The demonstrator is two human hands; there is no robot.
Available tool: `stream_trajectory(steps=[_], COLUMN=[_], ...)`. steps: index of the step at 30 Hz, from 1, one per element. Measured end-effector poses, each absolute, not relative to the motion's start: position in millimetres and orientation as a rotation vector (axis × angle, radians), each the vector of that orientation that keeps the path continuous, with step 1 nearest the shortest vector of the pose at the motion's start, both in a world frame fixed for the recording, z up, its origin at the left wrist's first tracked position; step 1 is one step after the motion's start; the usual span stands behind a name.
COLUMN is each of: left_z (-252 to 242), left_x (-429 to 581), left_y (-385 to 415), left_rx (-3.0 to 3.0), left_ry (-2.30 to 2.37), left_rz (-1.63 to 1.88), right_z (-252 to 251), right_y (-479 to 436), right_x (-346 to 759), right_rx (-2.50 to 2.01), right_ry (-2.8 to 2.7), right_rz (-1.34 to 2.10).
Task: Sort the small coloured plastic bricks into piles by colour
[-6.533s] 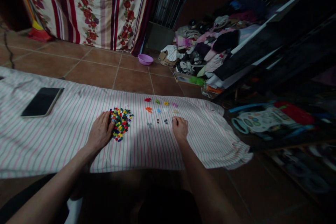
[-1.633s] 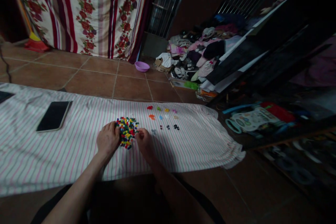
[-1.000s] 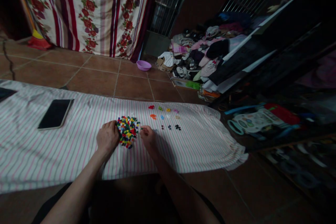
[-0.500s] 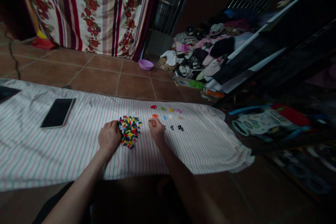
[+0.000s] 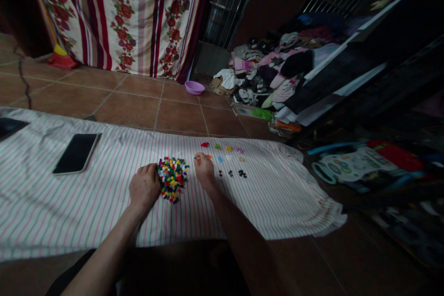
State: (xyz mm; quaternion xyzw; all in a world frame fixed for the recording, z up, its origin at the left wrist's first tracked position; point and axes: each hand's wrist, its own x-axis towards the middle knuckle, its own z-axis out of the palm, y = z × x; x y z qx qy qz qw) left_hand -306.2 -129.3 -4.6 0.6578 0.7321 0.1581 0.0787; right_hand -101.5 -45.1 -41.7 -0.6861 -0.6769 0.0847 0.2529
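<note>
The left hand (image 5: 144,188), loosely curled and gripping nothing, walls the bead pile (image 5: 172,178), so the right hand (image 5: 204,169), fingertips pinched together near the orange cluster (image 5: 208,156), should probably move lightly, scattering nothing.

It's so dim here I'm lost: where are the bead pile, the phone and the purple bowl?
bead pile (image 5: 172,178), head view, middle of the heap.
phone (image 5: 76,153), head view, centre of its dark screen.
purple bowl (image 5: 194,91), head view, its near wall.
</note>
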Motion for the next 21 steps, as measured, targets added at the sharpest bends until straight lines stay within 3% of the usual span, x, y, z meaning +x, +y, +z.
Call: stream_trajectory(steps=[21], left_z=[-8.8], left_x=[-306.9], left_y=[-128.0], left_rx=[1.999], left_ry=[2.212], left_rz=[0.501], right_z=[-2.7], right_y=[0.3], right_x=[-78.4], right_rx=[-2.099], right_ry=[-1.750], right_rz=[0.180])
